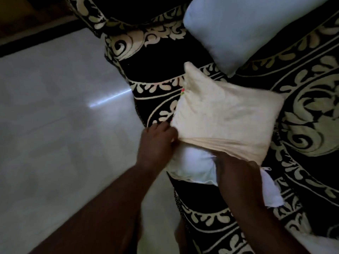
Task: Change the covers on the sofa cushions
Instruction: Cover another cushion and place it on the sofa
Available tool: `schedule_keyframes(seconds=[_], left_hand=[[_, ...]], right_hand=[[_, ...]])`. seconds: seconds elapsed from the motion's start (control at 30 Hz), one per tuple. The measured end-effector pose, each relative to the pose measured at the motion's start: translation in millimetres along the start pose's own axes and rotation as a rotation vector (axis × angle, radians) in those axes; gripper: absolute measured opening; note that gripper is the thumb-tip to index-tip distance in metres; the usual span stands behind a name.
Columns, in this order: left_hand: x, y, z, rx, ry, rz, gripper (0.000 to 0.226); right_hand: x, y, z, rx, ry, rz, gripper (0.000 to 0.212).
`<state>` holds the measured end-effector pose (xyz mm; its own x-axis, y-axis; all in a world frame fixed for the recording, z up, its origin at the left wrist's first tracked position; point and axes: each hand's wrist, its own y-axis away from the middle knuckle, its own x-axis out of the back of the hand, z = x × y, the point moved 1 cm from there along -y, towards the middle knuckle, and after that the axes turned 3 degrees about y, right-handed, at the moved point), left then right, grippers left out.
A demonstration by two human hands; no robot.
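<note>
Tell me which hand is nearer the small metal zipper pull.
Right. The right hand grips the cream fabric cover just beside the zipper pull; the left hand holds the cover's opposite edge.

Cream cover [225,114] half over white cushion [192,165], on sofa [302,107].

- The cushion cover [225,114] is pale cream, plain, with a small spot of pink and green at its left edge.
- The inner cushion [192,165], visible at the open end of the cover, is white.
- The bare cushion [244,28] further up is plain white with a light bluish tone.
- The sofa fabric [161,66] is black with cream patterns: curling scrolls, leaf shapes and thin curved lines.
- The floor [55,125] is light grey and shiny, with one bright white streak of reflection.
</note>
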<state>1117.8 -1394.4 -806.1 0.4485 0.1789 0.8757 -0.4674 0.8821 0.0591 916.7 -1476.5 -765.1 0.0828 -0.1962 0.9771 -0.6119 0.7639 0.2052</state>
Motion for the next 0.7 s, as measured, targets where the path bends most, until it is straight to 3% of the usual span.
schedule_keyframes(seconds=[0.07, 0.17, 0.23, 0.27, 0.33, 0.4, 0.5, 0.57, 0.7], left_hand=[[-14, 1, -1, -0.006, -0.068, -0.066, 0.014], [-18, -1, 21, -0.082, -0.020, 0.014, 0.018], [-15, -4, 23, -0.053, 0.017, 0.116, 0.012], [-14, -6, 19, -0.027, 0.031, 0.144, 0.011], [-13, -11, 7, -0.008, 0.013, 0.132, 0.033], [-16, -15, -3, -0.142, -0.051, 0.117, 0.035], [-18, -18, -5, -0.270, 0.126, 0.095, 0.028], [-22, -19, -6, -0.149, 0.397, 0.052, 0.026], [-14, -39, -5, 0.276, 0.928, 0.076, 0.019]], right_hand=[[-17, 3, -8, 0.003, 0.128, 0.039, 0.014], [-47, 2, -28, 0.032, 0.090, 0.021, 0.067], [-57, -1, -34, 0.060, 0.042, 0.054, 0.082], [-59, -1, -36, 0.099, 0.035, 0.118, 0.078], [-67, 6, -40, 0.268, 0.027, 0.274, 0.060], [-78, 9, -40, 0.338, 0.015, 0.250, 0.056], [-92, -10, -34, 0.205, 0.026, 0.179, 0.057], [-96, -34, -41, 0.169, 0.009, 0.153, 0.055], [-107, -75, -55, 0.189, -0.019, 0.032, 0.066]])
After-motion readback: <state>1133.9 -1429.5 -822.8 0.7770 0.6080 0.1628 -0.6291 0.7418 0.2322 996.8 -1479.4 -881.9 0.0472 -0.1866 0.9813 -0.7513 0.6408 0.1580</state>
